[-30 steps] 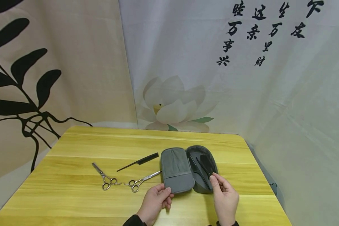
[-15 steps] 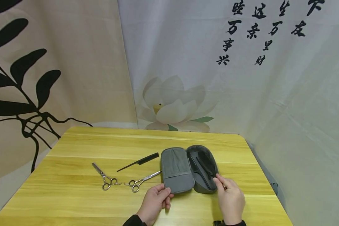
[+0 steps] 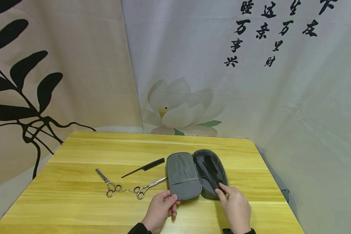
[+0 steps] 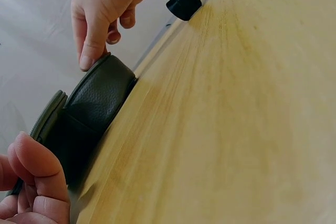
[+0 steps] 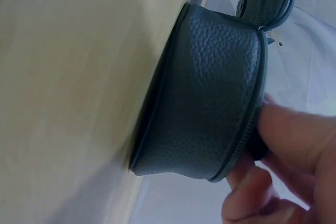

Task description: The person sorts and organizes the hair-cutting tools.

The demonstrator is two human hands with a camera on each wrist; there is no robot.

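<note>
An open grey zip case (image 3: 183, 190) lies on the table, its flap spread left of the deeper half. My left hand (image 3: 161, 208) pinches the flap's lower left corner between thumb and fingers. Inside the deeper half lie slim black tools, one of them a black comb-like piece (image 3: 211, 165). At that half's lower edge my right hand (image 3: 237, 204) pinches the black piece's near end; in the right wrist view a dark tip (image 5: 256, 148) shows between thumb and fingers beside the case's leather-like wall (image 5: 210, 93). Fingers partly hide the grip.
Left of the case lie a black tail comb (image 3: 149, 166), haircutting scissors (image 3: 147, 188) with their tip close to the flap, and thinning scissors (image 3: 108, 183). All rest on the yellow wooden table (image 3: 76, 208). Printed cloth (image 3: 181, 65) hangs behind it.
My right hand shifted right along the case's rim, then came back slightly left. The black piece inside has turned and settled a little. My left hand has kept its hold on the flap.
</note>
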